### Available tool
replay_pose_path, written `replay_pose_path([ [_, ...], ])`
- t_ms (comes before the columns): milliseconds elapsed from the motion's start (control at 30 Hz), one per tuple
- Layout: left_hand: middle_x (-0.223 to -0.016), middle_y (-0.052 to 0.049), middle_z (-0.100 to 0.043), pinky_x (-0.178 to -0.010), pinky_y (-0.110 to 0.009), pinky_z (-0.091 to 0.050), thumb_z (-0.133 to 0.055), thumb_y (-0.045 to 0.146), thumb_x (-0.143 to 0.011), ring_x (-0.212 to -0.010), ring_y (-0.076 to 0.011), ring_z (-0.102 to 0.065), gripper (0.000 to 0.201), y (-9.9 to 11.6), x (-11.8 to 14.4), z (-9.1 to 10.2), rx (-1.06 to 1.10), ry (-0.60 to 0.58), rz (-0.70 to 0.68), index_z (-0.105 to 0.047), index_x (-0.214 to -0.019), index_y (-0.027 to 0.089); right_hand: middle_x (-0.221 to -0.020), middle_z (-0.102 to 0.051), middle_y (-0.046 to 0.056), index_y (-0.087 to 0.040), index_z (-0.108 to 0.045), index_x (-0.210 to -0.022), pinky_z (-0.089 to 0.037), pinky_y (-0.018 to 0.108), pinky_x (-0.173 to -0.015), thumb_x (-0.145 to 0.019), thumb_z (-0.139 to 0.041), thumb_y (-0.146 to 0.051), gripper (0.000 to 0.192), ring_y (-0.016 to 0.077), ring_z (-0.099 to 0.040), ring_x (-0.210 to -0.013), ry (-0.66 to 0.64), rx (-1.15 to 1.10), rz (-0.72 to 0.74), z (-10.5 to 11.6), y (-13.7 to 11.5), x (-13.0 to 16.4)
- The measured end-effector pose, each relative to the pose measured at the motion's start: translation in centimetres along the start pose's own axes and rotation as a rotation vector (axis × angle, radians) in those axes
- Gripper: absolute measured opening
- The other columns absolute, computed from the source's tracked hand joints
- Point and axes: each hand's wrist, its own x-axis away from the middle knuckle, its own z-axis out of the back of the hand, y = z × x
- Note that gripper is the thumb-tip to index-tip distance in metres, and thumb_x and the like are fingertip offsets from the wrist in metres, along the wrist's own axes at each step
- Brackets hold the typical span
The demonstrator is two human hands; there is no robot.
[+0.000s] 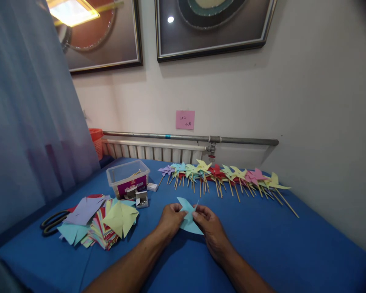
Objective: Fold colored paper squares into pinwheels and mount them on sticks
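Note:
A light blue paper pinwheel, partly folded, is held between both hands above the blue table cover. My left hand pinches its left side, thumb on top near the middle. On the other side my right hand grips a folded edge between thumb and fingers. To the left lies a pile of cut paper squares in several colours. Scissors with dark handles rest beside the pile, their blades hidden under paper. Close by stands a small open box with tiny shiny pieces inside.
Finished pinwheels on sticks lie in a row at the back right. A clear plastic tub holding sticks stands back left, with a small white box next to it. Behind are a radiator, a pipe and a red basket; a curtain hangs left.

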Motion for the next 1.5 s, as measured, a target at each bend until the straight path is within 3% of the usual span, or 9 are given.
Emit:
replay_pose_path([
  [133, -0.047, 0.006, -0.049, -0.045, -0.022, -0.028, -0.075, 0.027, -0.060, -0.043, -0.0074, -0.038, 0.023, 0.2, 0.3, 0.1, -0.015, -0.008, -0.010, -0.054, -0.058, 0.018, -0.094, -0.077, 0.008, -0.020, -0.066, -0.105, -0.057, 0.037, -0.074, -0.055, -0.090, -0.048, 0.063, 0.0266, -0.073, -0.083, 0.034, 0.071, 0.033, 0.0, -0.1, -0.1],
  [400, -0.048, 0.004, -0.053, -0.045, -0.022, -0.029, -0.078, 0.026, -0.060, -0.042, -0.0078, -0.040, 0.025, 0.2, 0.4, 0.1, 0.082, -0.033, 0.040, -0.055, -0.059, 0.017, -0.084, -0.078, 0.008, -0.021, -0.066, -0.106, -0.057, 0.039, -0.071, -0.066, -0.078, -0.055, 0.053, 0.0298, -0.074, -0.078, 0.009, 0.140, 0.042, -0.7, -1.2, 0.6],
  [633, -0.047, 0.005, -0.050, -0.044, -0.022, -0.027, -0.075, 0.023, -0.057, -0.042, -0.0071, -0.038, 0.021, 0.4, 0.6, 0.1, 0.058, -0.035, 0.048, -0.055, -0.058, 0.016, -0.089, -0.079, 0.007, -0.021, -0.062, -0.109, -0.057, 0.038, -0.073, -0.060, -0.085, -0.050, 0.061, 0.0305, -0.075, -0.086, 0.039, 0.100, 0.046, -0.4, 0.3, 0.0],
  [1000, -0.045, 0.006, -0.048, -0.045, -0.022, -0.027, -0.076, 0.023, -0.057, -0.041, -0.0073, -0.037, 0.023, 0.9, 1.2, -0.4, 0.060, -0.058, 0.054, -0.053, -0.057, 0.018, -0.081, -0.077, 0.005, -0.017, -0.061, -0.110, -0.054, 0.032, -0.063, -0.058, -0.084, -0.047, 0.064, 0.0241, -0.071, -0.071, 0.118, 0.145, 0.043, -0.9, -0.2, 0.1],
  [1200, -0.049, 0.004, -0.053, -0.049, -0.023, -0.031, -0.079, 0.034, -0.055, -0.045, -0.0085, -0.042, 0.029, 0.6, 1.1, -0.1, 0.102, -0.120, 0.067, -0.057, -0.062, 0.016, -0.072, -0.073, 0.001, -0.017, -0.062, -0.106, -0.054, 0.032, -0.061, -0.058, -0.081, -0.045, 0.059, 0.0239, -0.070, -0.066, 0.150, 0.160, 0.067, -0.8, -0.3, 0.0],
  [1500, -0.045, 0.006, -0.048, -0.046, -0.024, -0.026, -0.074, 0.035, -0.052, -0.043, -0.0077, -0.036, 0.026, 0.4, 0.6, -0.1, 0.019, -0.034, 0.011, -0.054, -0.057, 0.019, -0.079, -0.076, 0.004, -0.018, -0.063, -0.104, -0.056, 0.034, -0.064, -0.057, -0.080, -0.043, 0.055, 0.0267, -0.072, -0.072, 0.156, 0.186, 0.054, -0.7, -0.8, 0.1],
])
